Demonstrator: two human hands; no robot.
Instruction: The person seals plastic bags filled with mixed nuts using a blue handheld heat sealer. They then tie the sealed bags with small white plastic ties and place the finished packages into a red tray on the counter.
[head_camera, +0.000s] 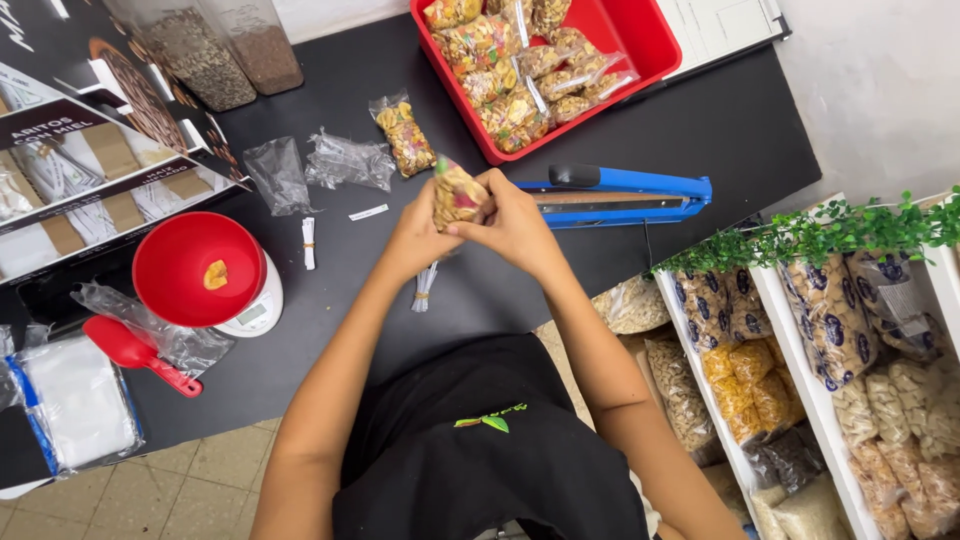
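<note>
Head view: both hands, left (415, 235) and right (515, 222), clasp a snack bag (456, 192).

Both hands meet mid-table, left hand (420, 240) at nine o'clock of the snack bag (457, 192), right hand (515, 222) at three. Sealer (620, 197) lies just beyond at three. Tub (640, 45) of packets sits at one o'clock, scale (250, 305) with its bowl (195, 265) on top at eight, scoop (135, 352) in front of it.
</note>
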